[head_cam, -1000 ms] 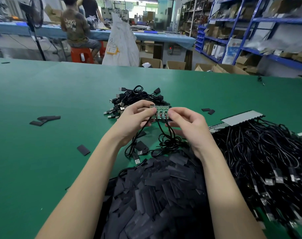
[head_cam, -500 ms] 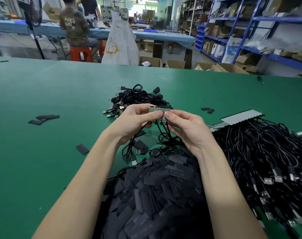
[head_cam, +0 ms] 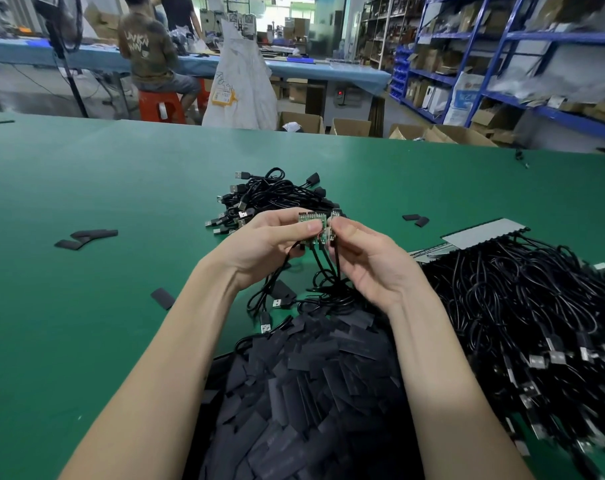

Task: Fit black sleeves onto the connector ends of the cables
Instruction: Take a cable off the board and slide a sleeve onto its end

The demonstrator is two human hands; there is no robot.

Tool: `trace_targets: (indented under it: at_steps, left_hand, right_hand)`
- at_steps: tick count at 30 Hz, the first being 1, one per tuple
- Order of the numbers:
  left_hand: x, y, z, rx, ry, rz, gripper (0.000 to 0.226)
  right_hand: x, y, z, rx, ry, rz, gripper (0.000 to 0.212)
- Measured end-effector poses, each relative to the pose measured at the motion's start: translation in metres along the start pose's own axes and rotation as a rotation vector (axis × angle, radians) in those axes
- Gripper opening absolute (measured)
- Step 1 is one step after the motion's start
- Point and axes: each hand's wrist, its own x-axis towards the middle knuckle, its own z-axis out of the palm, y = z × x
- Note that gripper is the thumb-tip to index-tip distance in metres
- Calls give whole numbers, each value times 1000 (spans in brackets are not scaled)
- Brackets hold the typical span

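Few cables look sleeved: a small finished bundle (head_cam: pixel 277 199) lies beyond both hands, left hand (head_cam: pixel 270 247) and right hand (head_cam: pixel 370 265) pinching bare connector boards (head_cam: pixel 313 225). Loose sleeves (head_cam: pixel 311 393) and a large cable heap (head_cam: pixel 536 323) remain on the counter (head_cam: pixel 86 306).

1. I have one view only, from the wearer's head, wide-angle, looking forward and down over the green table (head_cam: pixel 86 202)
2. It sits close above both forearms; the left hand (head_cam: pixel 259 247) and right hand (head_cam: pixel 370 265) meet near centre
3. Upper frame reaches shelving (head_cam: pixel 502 46) beyond
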Motion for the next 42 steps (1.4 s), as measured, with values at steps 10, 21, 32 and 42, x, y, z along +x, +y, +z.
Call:
trace_targets:
  at_steps: [10, 21, 32, 42]
  left_hand:
    - [4, -13, -30, 789, 770, -9, 14]
    - [3, 25, 31, 379, 212, 136, 23]
    - [-4, 34, 22, 905, 297, 186, 5]
    - [5, -2, 10, 892, 283, 82, 8]
  right_hand:
    - [-20, -42, 21, -191, 151, -470, 5]
    - [-19, -42, 19, -10, 77, -361, 8]
    - [-11, -25, -22, -777, 65, -91, 22]
    - [-25, -36, -46, -1615, 30, 223, 11]
